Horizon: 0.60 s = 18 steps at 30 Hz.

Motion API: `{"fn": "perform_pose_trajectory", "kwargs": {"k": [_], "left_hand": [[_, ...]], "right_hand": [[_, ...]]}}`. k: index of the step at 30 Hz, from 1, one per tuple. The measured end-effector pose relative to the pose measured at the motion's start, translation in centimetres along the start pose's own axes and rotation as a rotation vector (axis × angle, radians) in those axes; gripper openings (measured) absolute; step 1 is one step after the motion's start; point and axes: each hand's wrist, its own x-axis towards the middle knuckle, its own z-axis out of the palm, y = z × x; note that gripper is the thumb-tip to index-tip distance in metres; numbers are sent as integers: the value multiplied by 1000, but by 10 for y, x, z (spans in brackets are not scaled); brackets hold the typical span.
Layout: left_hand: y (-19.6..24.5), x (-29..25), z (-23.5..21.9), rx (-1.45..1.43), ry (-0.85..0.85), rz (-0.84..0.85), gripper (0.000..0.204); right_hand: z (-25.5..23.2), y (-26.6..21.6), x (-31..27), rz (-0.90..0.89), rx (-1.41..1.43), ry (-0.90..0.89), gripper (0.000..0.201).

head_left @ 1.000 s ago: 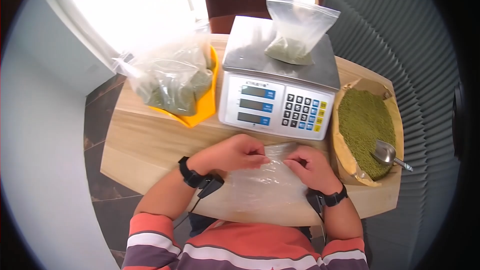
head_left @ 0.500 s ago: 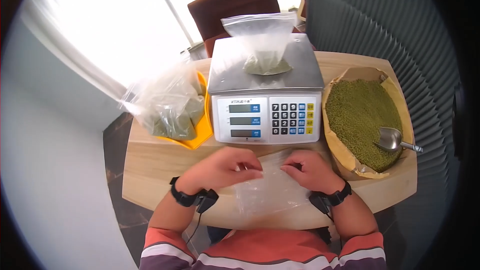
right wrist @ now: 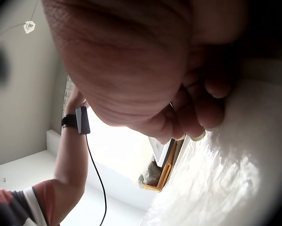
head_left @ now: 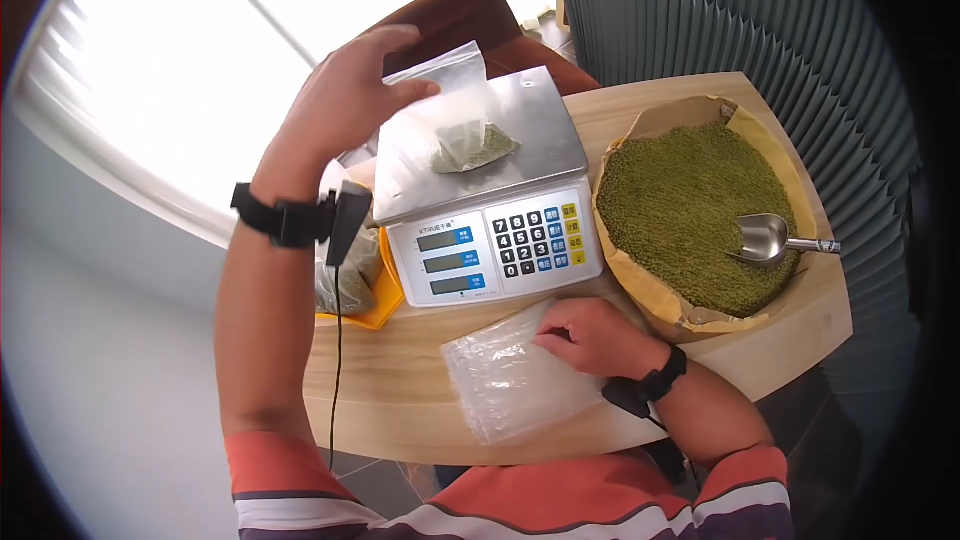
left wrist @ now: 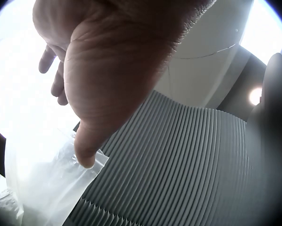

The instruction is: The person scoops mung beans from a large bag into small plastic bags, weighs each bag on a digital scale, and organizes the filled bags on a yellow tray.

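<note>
Bag of beans [head_left: 452, 130] stands upright on the scale [head_left: 480, 195] at 12 o'clock on the worktop [head_left: 400, 380], long axis vertical; your left grip [head_left: 350, 90] is on its top edge from 9 o'clock, thumb pinching the zip strip, fingers loosely spread. Your right grip [head_left: 590, 335] is well apart at 5 o'clock, curled fingers resting on the empty bags [head_left: 505, 385], so left is nearer.

**Around the scale**

Open brown sack [head_left: 760, 145] of green beans at the right edge of the wooden surface [head_left: 400, 390], metal scoop [head_left: 770, 238] lying in the beans. Orange tray [head_left: 375, 290] left of the scale [head_left: 500, 240], filled bags in it. Brown chair [head_left: 470, 15] behind, ribbed grey wall [head_left: 720, 10] at the right.
</note>
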Motion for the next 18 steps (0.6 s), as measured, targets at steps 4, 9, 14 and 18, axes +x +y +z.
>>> {"fn": "perform_pose_trajectory", "kwargs": {"k": [4, 9, 14, 18], "left_hand": [[-16, 24, -13, -83, -222, -117, 31], [-33, 15, -54, -157, -11, -510, 31], [-78, 5, -74, -246, 41, -726, 26], [-104, -11, -40, -482, 20, -821, 29]], "right_hand": [[3, 6, -2, -63, 2, 33, 13], [2, 2, -1, -30, 25, 39, 13], [2, 0, 0, -33, 19, 47, 12], [4, 4, 1, -68, 27, 54, 11]]}}
